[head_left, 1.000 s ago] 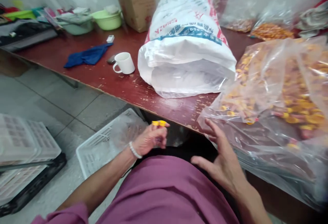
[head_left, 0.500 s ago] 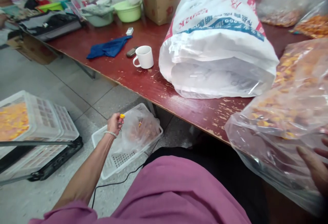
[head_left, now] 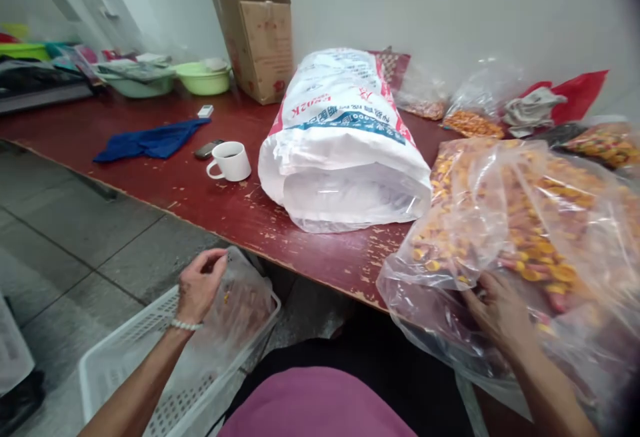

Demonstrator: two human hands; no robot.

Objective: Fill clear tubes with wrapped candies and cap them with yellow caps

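Observation:
A big clear plastic bag (head_left: 525,184) of yellow-and-pink pieces lies on the right of the red table (head_left: 165,190). My right hand (head_left: 500,314) is at its mouth with fingers curled together; what they hold, if anything, is hidden. Over the white basket (head_left: 187,394) on the floor, my left hand (head_left: 203,285) has its thumb and fingertips drawn together, and no piece shows between them. In that basket is a thin clear bag (head_left: 245,310) with pinkish contents and one yellow spot. A large white printed sack (head_left: 345,137) lies between, its mouth facing me.
A white mug (head_left: 231,162) stands near the table's front edge, beside a small dark object (head_left: 207,150) and a blue cloth (head_left: 150,140). Behind are a cardboard box (head_left: 267,47), a green basin (head_left: 203,79) and smaller bags of pieces (head_left: 473,122). A crate (head_left: 13,350) is at far left.
The view has turned right. The yellow piece that was in my left hand's fingertips no longer shows there. My right hand has come further into view, with its fingers more curled at the bag's mouth.

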